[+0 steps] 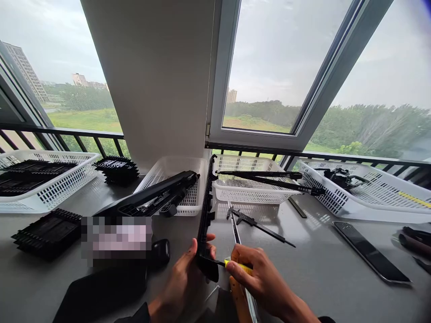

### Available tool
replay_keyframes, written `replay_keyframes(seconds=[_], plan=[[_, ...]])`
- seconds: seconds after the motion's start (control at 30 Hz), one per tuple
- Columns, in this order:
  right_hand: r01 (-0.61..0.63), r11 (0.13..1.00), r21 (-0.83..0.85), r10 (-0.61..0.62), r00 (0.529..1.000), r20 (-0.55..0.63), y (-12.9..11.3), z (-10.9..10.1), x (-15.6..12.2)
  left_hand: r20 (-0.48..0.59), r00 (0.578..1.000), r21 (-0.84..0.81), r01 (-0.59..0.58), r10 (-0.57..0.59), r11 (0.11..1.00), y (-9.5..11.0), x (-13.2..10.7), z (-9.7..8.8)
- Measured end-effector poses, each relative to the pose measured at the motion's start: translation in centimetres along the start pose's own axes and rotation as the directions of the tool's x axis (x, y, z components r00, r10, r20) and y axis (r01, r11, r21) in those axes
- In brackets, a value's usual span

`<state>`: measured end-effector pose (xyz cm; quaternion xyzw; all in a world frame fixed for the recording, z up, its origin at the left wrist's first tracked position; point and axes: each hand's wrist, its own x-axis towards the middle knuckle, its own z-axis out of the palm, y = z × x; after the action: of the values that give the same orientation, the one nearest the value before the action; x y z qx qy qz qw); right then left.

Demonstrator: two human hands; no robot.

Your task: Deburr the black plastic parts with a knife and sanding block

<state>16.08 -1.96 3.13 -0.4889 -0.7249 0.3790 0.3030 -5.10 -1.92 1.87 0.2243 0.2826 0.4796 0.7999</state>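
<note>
My left hand (183,280) grips the near end of a long black plastic strip (206,211) that runs away from me toward the window. My right hand (259,278) holds a yellow-handled tool (235,265) with its tip against the strip's near end. A metal ruler (235,229) lies under my right hand, pointing away from me. A black caliper (259,225) rests on the grey table (319,269) just beyond.
White baskets stand along the window: one at far left (47,190) with black parts, one (175,179) holding a long black piece, one (249,188) with rods across it, one at right (370,193). Black part stacks (50,231) lie left; a dark flat strip (370,251) lies right.
</note>
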Motion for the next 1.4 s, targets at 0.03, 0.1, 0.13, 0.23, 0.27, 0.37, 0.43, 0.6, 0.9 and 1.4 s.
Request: replay_keyframes(seconds=[0.03, 0.1, 0.13, 0.23, 0.27, 0.37, 0.43, 0.6, 0.9, 1.4], plan=[[-0.005, 1.0, 0.009, 0.005, 1.0, -0.004, 0.1, -0.1, 0.1, 0.007, 1.0, -0.014, 0.005, -0.005, 1.0, 0.0, 0.0, -0.1], [-0.018, 1.0, 0.023, 0.018, 1.0, -0.01, 0.2, -0.2, 0.2, 0.021, 1.0, -0.037, 0.01, -0.009, 0.999, -0.1, 0.1, -0.4], [-0.023, 0.999, 0.03, 0.023, 1.0, -0.003, 0.2, -0.3, 0.2, 0.029, 1.0, -0.039, 0.01, -0.009, 0.999, -0.2, 0.1, -0.5], [-0.034, 0.999, 0.042, 0.033, 0.999, 0.038, 0.2, -0.3, 0.3, 0.043, 0.999, -0.038, 0.01, -0.009, 0.999, -0.2, 0.0, -0.7], [-0.038, 0.998, 0.041, 0.037, 0.999, 0.04, 0.2, -0.3, 0.3, 0.041, 0.999, -0.049, 0.017, -0.015, 0.999, -0.2, 0.0, -0.7], [-0.054, 0.998, 0.035, 0.053, 0.998, 0.021, 0.1, -0.3, 0.4, 0.022, 0.999, -0.085, 0.037, -0.036, 0.996, -0.2, 0.0, -0.7], [-0.055, 0.998, 0.036, 0.054, 0.998, 0.029, 0.1, -0.4, 0.4, 0.015, 0.999, -0.087, 0.037, -0.036, 0.995, -0.2, -0.1, -0.6], [-0.043, 0.998, 0.042, 0.041, 0.998, 0.037, 0.4, -0.4, 0.5, 0.008, 1.0, -0.05, 0.019, -0.019, 0.999, -0.2, -0.3, -0.2], [-0.045, 0.996, 0.076, 0.045, 0.999, -0.001, 1.3, 0.0, 0.5, -0.041, 0.999, 0.163, -0.002, 0.009, 0.987, -0.1, -0.5, -0.8], [-0.009, 0.993, 0.118, 0.009, 1.0, 0.0, 1.2, 0.0, 0.4, 0.036, 0.995, 0.305, -0.103, 0.096, 0.947, -0.8, -0.1, -1.6]])
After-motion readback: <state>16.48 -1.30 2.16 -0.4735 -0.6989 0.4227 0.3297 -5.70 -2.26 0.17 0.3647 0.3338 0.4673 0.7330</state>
